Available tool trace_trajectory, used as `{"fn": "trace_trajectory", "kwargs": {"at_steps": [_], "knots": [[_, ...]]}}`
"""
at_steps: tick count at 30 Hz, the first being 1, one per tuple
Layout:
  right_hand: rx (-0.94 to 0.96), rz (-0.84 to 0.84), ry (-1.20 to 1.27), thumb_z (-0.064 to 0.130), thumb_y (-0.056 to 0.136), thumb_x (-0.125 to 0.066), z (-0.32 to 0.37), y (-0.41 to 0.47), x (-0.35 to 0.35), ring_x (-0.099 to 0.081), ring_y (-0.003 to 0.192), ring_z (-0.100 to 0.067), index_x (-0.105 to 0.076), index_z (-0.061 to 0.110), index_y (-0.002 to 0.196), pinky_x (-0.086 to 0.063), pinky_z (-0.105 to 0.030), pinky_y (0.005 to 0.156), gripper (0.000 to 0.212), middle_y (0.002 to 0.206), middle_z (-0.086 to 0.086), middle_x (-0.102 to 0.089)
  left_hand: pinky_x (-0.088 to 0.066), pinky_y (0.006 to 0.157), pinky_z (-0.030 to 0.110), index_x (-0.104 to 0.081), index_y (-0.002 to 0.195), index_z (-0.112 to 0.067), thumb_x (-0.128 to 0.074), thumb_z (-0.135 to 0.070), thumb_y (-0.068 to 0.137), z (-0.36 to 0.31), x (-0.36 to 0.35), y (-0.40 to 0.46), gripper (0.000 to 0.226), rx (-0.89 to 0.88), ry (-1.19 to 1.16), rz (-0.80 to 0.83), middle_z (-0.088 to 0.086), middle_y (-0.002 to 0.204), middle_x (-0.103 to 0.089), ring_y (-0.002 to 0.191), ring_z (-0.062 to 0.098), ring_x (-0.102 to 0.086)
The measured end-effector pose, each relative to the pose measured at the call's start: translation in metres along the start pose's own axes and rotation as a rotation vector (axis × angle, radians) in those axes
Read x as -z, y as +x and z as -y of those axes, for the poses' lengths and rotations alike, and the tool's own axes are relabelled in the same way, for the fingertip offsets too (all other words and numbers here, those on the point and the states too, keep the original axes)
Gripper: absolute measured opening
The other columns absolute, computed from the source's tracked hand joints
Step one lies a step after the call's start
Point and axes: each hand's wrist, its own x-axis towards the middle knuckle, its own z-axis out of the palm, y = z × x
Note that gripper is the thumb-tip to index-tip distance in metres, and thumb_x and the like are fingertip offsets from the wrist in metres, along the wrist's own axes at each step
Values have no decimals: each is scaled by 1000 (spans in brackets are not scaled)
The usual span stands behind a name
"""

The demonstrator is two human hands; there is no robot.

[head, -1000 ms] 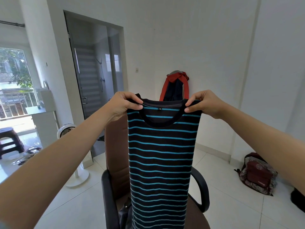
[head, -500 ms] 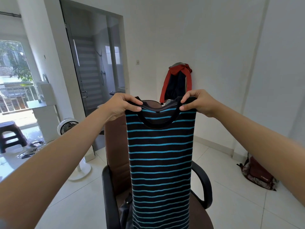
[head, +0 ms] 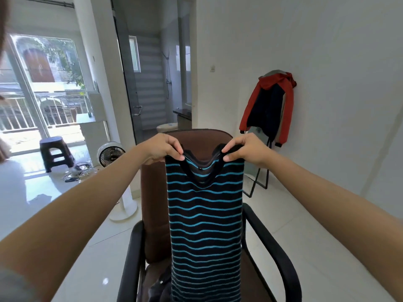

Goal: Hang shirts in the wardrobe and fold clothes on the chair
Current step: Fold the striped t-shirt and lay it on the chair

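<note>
A black shirt with blue stripes hangs lengthwise, folded narrow, in front of a brown office chair. My left hand pinches its left shoulder beside the collar. My right hand pinches the right shoulder. The collar sags between the two hands. The shirt's lower part drops over the chair seat, where some dark cloth lies. No wardrobe is in view.
A red and navy jacket hangs on a black stand at the right wall. A white floor fan stands left of the chair. A dark stool and cables lie near the balcony door. A bathroom doorway opens behind.
Both hands have lowered the shirt and come a little closer together, so the collar now sags. My view has swung left; the bag on the floor at right is out of sight.
</note>
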Motion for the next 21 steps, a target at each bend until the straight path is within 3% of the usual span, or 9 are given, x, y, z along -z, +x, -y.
{"fn": "trace_trajectory", "kwargs": {"at_steps": [3, 6, 9, 12, 16, 21], "knots": [[2, 2, 32, -1, 70, -80, -12, 22, 4, -65, 80, -9, -72, 12, 84, -49, -10, 64, 21, 84, 1, -69, -52, 77, 38, -65, 56, -15, -73, 8, 70, 10, -5, 19, 28, -25, -73, -86, 8, 72, -63, 80, 28, -61], [25, -21, 75, -1, 70, -80, -25, 39, 10, -64, 78, -7, -72, 6, 90, -47, -7, 61, 23, 83, 2, -68, -55, 66, 29, -65, 57, -14, -73, 7, 70, 15, -8, 32, 26, -46, -111, -180, 7, 68, -63, 74, 25, -63], [21, -37, 98, 0, 69, -80, -39, 46, 10, -65, 82, -11, -72, 7, 86, -51, -12, 67, 20, 85, 0, -68, -57, 66, 26, -61, 67, -5, -71, 9, 72, 20, -15, 35, 18, -51, -122, -226, 11, 73, -62, 74, 24, -63], [6, -19, 130, 0, 67, -82, -53, 42, 10, -67, 87, -19, -72, 14, 78, -55, -25, 78, 20, 85, -2, -70, -55, 69, 27, -61, 68, -5, -71, 10, 72, 26, -27, 30, 19, -37, -134, -229, 9, 72, -63, 73, 23, -64], [-7, 15, 120, -1, 66, -82, -65, 16, 4, -67, 79, -13, -71, 16, 75, -54, -20, 71, 22, 81, -1, -70, -54, 68, 28, -61, 66, -7, -71, 12, 71, 39, -49, 10, 22, -9, -155, -223, 7, 68, -63, 68, 20, -64], [-41, 48, 101, -1, 62, -85, -87, -45, -14, -67, 78, -13, -72, 24, 66, -54, -29, 80, 28, 72, 8, -71, -54, 61, 23, -60, 66, -5, -71, 14, 70, 58, -90, -41, 22, 26, -173, -162, 3, 62, -63, 60, 15, -64]]}}
